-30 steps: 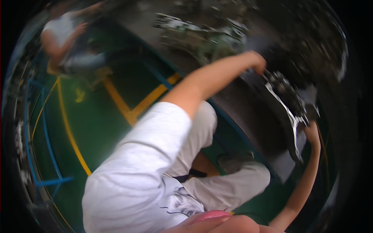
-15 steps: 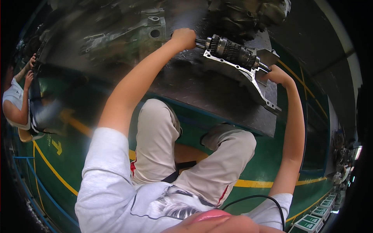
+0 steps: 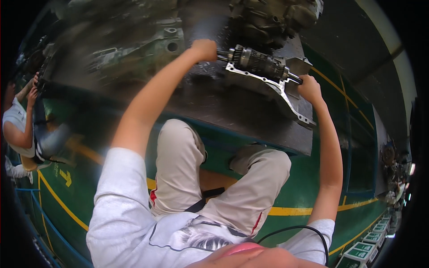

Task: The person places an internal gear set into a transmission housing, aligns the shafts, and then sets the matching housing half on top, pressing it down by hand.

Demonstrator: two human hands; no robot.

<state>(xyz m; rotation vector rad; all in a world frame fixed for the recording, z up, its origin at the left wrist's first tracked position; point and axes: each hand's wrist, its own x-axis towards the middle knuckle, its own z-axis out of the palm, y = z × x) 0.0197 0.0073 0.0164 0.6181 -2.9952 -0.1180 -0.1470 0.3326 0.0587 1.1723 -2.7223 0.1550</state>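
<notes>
A gear shaft (image 3: 257, 61) with several dark toothed gears lies over an open silver transmission housing (image 3: 282, 91), whose pale flange curves down to the right. My left hand (image 3: 204, 50) is closed in a fist around the shaft's left end. At the other side, my right hand (image 3: 309, 88) is closed on the thin right end of the shaft. Both arms are stretched out over the workbench. The gears sit between my hands, and the housing's inside is mostly hidden beneath them.
The metal workbench (image 3: 214, 96) also carries a blurred grey casting (image 3: 147, 56) at left and a large dark gearbox (image 3: 275, 20) at the back. A person (image 3: 20, 127) sits at far left. Green-and-white boxes (image 3: 359, 251) line the lower right.
The bench, housing and shaft appear slightly farther left in the view. My right hand has shifted left and closed more tightly around the shaft end; my left hand keeps its hold.
</notes>
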